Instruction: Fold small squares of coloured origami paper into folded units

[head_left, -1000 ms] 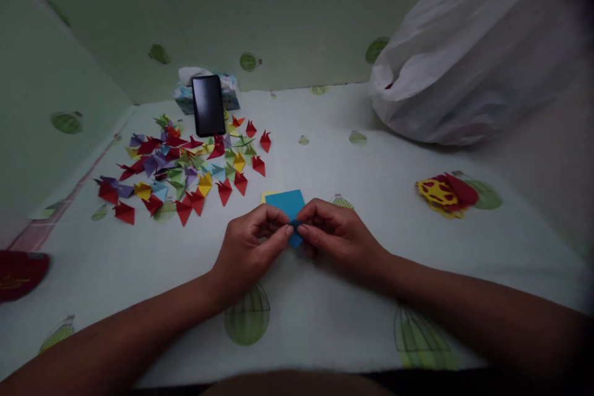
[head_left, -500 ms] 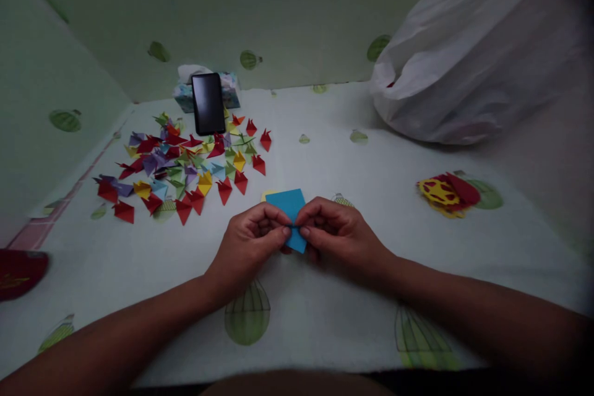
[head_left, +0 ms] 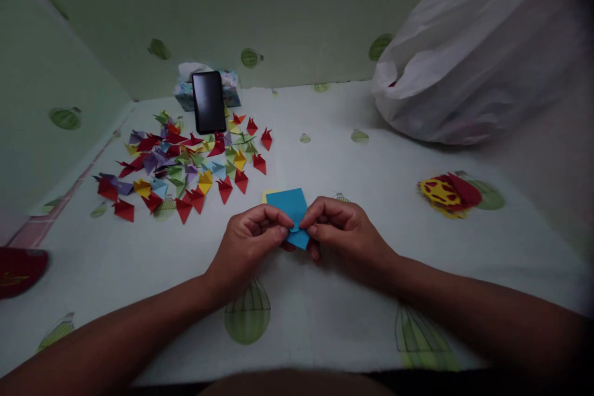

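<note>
Blue paper [head_left: 299,239] with a folded edge is pinched between the fingertips of both hands, low over the table. My left hand [head_left: 256,230] grips its left side with thumb and index finger. On the right side, my right hand [head_left: 335,226] holds it the same way. Just beyond the fingertips a flat blue square sheet [head_left: 286,199] shows, with a yellow sheet [head_left: 264,197] peeking out at its left. Whether the pinched paper and the flat blue square are one piece, I cannot tell. The fingertips hide part of the fold.
Many small folded paper birds [head_left: 204,182] in several colours spread over the left of the table. Behind them a phone [head_left: 208,102] leans on a tissue box [head_left: 231,88]. A white plastic bag [head_left: 445,93], a red-and-yellow item [head_left: 448,193] and a red object [head_left: 21,272] flank the sides.
My right hand has shifted slightly to the right, widening the gap between the fingertips. More of the paper's folded edge shows between them now.
</note>
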### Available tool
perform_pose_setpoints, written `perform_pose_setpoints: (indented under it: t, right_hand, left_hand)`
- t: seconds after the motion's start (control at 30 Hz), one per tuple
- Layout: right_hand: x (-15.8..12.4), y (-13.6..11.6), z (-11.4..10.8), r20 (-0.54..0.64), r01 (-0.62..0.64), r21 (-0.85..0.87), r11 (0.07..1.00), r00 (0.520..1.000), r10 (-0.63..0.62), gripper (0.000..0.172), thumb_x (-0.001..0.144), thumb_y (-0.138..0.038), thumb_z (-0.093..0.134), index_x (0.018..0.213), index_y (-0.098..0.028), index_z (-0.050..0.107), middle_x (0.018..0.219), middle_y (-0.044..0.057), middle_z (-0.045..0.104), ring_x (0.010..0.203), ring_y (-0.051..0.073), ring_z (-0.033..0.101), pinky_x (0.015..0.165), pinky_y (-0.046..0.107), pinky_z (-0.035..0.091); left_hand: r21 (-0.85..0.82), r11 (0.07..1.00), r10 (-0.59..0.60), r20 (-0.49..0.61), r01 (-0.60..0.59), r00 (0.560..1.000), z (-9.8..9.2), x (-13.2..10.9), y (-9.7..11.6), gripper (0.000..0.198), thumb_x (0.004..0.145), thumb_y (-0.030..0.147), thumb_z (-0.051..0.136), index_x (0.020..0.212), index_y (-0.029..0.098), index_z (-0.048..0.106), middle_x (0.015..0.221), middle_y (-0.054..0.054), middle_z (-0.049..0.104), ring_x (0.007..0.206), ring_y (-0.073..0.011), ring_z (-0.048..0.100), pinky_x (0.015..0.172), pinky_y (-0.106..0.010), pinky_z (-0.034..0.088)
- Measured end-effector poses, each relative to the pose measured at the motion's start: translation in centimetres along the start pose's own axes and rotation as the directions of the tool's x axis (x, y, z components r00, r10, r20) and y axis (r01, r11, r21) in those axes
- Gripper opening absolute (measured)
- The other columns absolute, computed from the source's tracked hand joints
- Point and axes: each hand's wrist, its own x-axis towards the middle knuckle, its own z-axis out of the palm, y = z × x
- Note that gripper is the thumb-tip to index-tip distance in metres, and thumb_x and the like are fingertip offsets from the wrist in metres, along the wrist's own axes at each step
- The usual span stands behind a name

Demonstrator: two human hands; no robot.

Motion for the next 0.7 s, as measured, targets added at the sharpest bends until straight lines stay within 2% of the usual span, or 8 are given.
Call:
perform_pose_setpoints:
  t: [0.23,0.4,0.53,0.7]
  right_hand:
    - [0.01,-0.11,-0.04,0.005,0.013,0.001,1.000,1.000,-0.013,0.006,0.077,-0.010,0.061,0.078,-0.016,0.061,0.055,-0.005,0.062,0.044,0.007,0.060,0.045,0.017,0.047]
    - [-0.14,-0.34,0.10,-0.009,0.054,-0.065,0.996,0.998,-0.055,0.005,0.079,-0.011,0.060,0.078,-0.016,0.059,0.058,-0.005,0.062,0.045,0.007,0.059,0.046,0.018,0.047]
    - [-0.19,-0.24,0.02,0.007,0.131,-0.146,0.981,0.991,-0.131,0.003,0.083,-0.013,0.059,0.081,-0.016,0.059,0.064,-0.003,0.061,0.051,0.008,0.060,0.050,0.020,0.049]
    - [-0.35,-0.03,-0.23,0.056,0.198,-0.220,0.955,0.980,-0.190,0.003,0.088,-0.015,0.057,0.087,-0.016,0.060,0.064,-0.002,0.060,0.056,0.010,0.061,0.055,0.023,0.049]
  left_hand:
    - [0.058,0.996,0.066,0.030,-0.068,0.997,0.07,-0.21,0.09,0.003,0.081,0.018,0.069,0.083,0.016,0.070,0.074,0.002,0.069,0.066,-0.0077,0.066,0.064,-0.016,0.057]
    - [0.131,0.981,0.141,0.014,-0.141,0.990,0.24,-0.26,0.08,0.014,0.077,0.017,0.075,0.089,0.016,0.068,0.074,0.001,0.070,0.067,-0.0078,0.067,0.064,-0.015,0.056]
    - [0.143,0.981,0.132,0.001,-0.130,0.991,0.34,-0.14,-0.01,0.017,0.077,0.017,0.074,0.093,0.016,0.069,0.077,0.000,0.072,0.068,-0.0092,0.069,0.065,-0.017,0.058]
    - [0.178,0.977,0.123,-0.023,-0.117,0.992,0.29,0.01,0.03,0.012,0.078,0.018,0.074,0.088,0.016,0.069,0.070,0.002,0.071,0.062,-0.0087,0.068,0.061,-0.017,0.057]
